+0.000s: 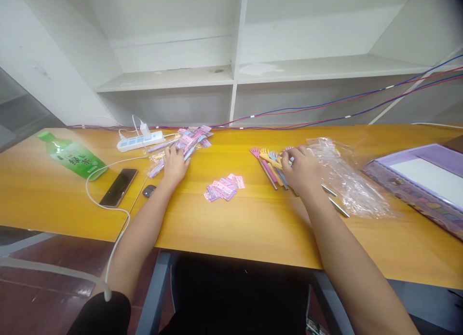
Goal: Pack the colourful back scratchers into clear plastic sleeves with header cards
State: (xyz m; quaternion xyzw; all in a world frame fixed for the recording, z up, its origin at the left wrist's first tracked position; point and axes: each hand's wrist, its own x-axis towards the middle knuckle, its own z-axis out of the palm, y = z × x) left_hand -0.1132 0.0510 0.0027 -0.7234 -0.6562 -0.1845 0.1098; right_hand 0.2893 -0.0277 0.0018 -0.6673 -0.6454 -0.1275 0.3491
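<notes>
My left hand point(175, 163) rests on the near side of a pile of back scratchers in clear wrappers with pink cards point(191, 139); its fingers look slightly apart, their tips partly lost among the wrappers. To the right, my right hand point(300, 170) curls its fingers at a yellow back scratcher point(269, 157), at the edge of a row of loose back scratchers. A pink back scratcher point(265, 166) lies at the row's left end, with blue-grey ones beside it. Metal handles point(338, 207) stick out under my right wrist. Between the hands lies a small heap of pink-purple cards point(224, 188).
Clear plastic bags point(354, 180) spread out right of my right hand, beside an open purple box point(419, 180). At left are a green bottle point(74, 156), a phone point(119, 188), a black mouse point(148, 190), a power strip point(141, 140) and a white cable point(108, 207).
</notes>
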